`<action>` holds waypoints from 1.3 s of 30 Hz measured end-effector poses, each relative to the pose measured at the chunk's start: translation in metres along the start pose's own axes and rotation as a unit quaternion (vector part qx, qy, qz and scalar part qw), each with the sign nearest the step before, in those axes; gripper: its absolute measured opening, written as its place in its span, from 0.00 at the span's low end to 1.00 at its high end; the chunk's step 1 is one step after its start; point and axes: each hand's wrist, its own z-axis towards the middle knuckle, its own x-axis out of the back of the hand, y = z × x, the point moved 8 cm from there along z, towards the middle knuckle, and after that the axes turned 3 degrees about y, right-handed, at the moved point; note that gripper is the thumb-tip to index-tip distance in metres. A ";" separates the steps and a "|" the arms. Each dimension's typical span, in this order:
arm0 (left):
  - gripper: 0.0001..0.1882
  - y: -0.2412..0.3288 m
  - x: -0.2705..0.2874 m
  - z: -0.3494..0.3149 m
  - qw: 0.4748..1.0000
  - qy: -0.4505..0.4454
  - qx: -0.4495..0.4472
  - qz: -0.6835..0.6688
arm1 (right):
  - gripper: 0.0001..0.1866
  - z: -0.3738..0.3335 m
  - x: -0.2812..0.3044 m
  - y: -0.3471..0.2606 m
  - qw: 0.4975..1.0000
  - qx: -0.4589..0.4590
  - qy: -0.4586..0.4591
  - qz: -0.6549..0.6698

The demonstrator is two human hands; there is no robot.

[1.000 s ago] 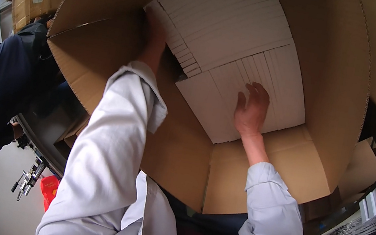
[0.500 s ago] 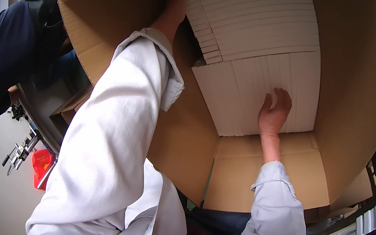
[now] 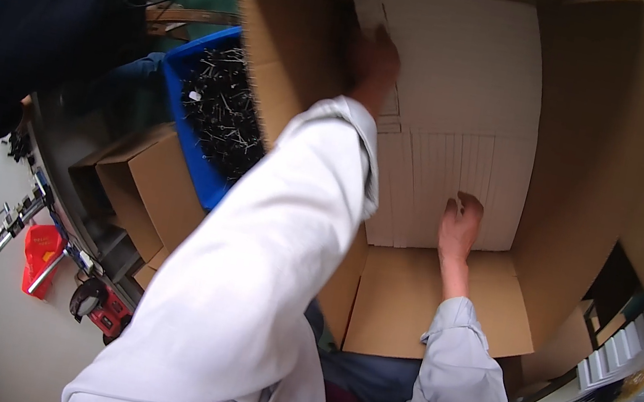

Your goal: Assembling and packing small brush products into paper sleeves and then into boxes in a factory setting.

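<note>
A large open cardboard box (image 3: 583,142) stands before me, filled with tightly packed flat white cartons (image 3: 464,63). The far cartons lie in one block, while the near ones run in upright rows with thin seams between them. My left hand (image 3: 375,61) reaches deep into the box's left side, at the edge of the far cartons; it is dim and smeared, so its fingers cannot be made out. Over the near cartons is my right hand (image 3: 461,224), its fingers bent and apart from the thumb, with nothing seen between them.
Left of the box stands a blue bin (image 3: 184,106) full of small dark and metallic pieces, with a smaller open carton (image 3: 159,182) beside it. A person in dark clothing (image 3: 61,30) is at the far left. White strips (image 3: 626,346) lie at the right.
The view has shifted left, bringing the blue bin into sight. My left hand has moved nearer along the carton edge. My right hand stays over the near cartons.
</note>
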 end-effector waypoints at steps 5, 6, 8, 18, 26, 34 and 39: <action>0.29 -0.010 0.041 -0.094 0.994 0.071 -0.058 -0.056 | 0.15 -0.008 0.025 -0.039 0.999 -0.028 -0.015 0.017; 0.28 -0.001 0.039 -0.120 0.997 0.035 -0.045 -0.060 | 0.14 -0.009 0.039 -0.037 0.999 -0.037 -0.007 0.005; 0.28 -0.005 0.045 -0.150 0.994 -0.004 -0.025 -0.110 | 0.14 -0.016 0.045 -0.051 1.000 -0.021 -0.009 0.018; 0.13 0.074 0.107 -0.274 0.910 -0.270 -0.220 -0.223 | 0.11 -0.075 0.138 -0.074 0.994 -0.009 0.055 0.098; 0.16 0.172 0.143 -0.388 0.819 -0.474 -0.267 -0.183 | 0.11 -0.142 0.227 -0.034 0.966 -0.091 0.163 0.180; 0.39 0.188 0.103 -0.500 0.763 -0.572 -0.284 -0.100 | 0.16 -0.194 0.338 0.032 0.874 -0.164 0.370 0.270; 0.38 0.185 0.068 -0.547 0.729 -0.631 -0.222 -0.146 | 0.22 -0.164 0.383 0.044 0.862 -0.157 0.397 0.273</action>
